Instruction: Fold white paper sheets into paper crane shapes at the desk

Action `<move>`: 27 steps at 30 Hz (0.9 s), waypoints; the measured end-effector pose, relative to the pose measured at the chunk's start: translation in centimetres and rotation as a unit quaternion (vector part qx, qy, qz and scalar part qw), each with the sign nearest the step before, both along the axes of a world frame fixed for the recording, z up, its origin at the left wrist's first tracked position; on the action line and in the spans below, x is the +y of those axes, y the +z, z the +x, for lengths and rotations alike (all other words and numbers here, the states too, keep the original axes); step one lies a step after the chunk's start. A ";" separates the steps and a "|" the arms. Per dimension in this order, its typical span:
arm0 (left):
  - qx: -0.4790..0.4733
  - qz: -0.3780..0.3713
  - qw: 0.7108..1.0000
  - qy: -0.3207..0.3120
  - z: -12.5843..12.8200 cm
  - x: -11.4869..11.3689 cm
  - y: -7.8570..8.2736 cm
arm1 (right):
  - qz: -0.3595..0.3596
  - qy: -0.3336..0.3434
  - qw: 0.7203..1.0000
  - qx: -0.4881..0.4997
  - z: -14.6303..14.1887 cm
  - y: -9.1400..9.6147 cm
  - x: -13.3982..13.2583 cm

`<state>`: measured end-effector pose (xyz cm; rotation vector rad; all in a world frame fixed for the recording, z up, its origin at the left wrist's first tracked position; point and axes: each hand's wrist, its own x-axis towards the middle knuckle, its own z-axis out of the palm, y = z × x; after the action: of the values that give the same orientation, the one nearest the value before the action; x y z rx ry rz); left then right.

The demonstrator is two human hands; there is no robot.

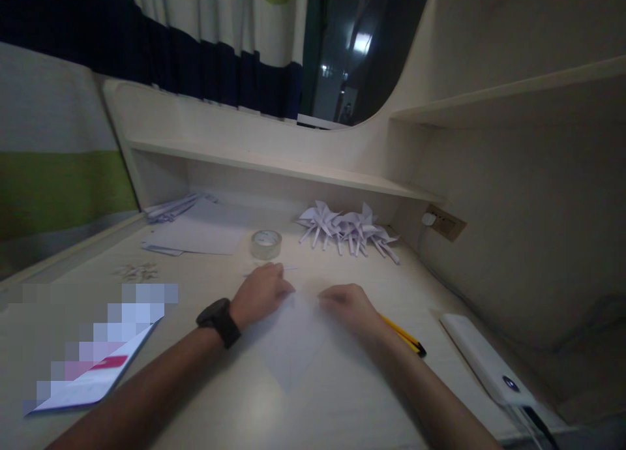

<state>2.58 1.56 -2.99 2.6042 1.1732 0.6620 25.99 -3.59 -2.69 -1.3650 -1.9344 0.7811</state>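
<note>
A sheet of white paper (291, 345), with a point toward me, lies on the desk between my hands. My left hand (259, 295), wearing a black watch (220, 321) on the wrist, pinches its upper left edge. At the upper right edge, my right hand (348, 306) has its fingers pinched together on the paper; slight blur softens the fingertips. A thin white strip (291, 268) shows just beyond my left hand. Past it stands a roll of clear tape (266, 244). Partly behind my right forearm lies a yellow and black pencil-like tool (408, 338).
Several white paper pinwheels (347, 228) lie at the back right. Paper sheets (200, 228) are stacked at the back left, near small scattered bits (137, 270). A lit, partly blurred-out screen (110, 365) lies left. A white power bank (484, 359) with cables sits right.
</note>
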 end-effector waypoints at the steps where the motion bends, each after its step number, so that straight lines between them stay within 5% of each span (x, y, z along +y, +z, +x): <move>1: 0.029 0.023 0.999 -0.003 -0.1 -0.6 0.0 | 0.010 -0.009 1.000 -0.003 -0.2 -0.1 -0.1; 5: 0.078 0.016 0.997 0.006 -0.5 -2.4 -0.6 | 0.076 -0.020 0.996 -0.034 -1.1 -0.3 -0.5; 12: -0.090 -0.055 0.994 -0.017 -1.3 -3.9 -1.5 | 0.215 0.022 0.975 -0.048 -2.4 -1.2 -1.4; 17: -0.176 -0.190 0.966 0.004 -0.8 -4.2 -1.3 | 0.229 0.014 0.973 -0.037 -2.7 -1.7 -1.6; 21: -0.259 -0.323 0.909 0.043 -0.3 -3.9 -1.5 | 0.238 0.017 0.970 -0.034 -2.7 -1.6 -1.7; 27: -0.297 -0.312 0.902 0.007 -0.8 -3.5 -1.7 | 0.266 0.024 0.963 -0.042 -2.7 -1.9 -1.7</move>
<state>1.82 -1.95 -4.65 1.6906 0.9830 0.8317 23.26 -5.28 -4.60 -1.0324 -2.0499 0.1928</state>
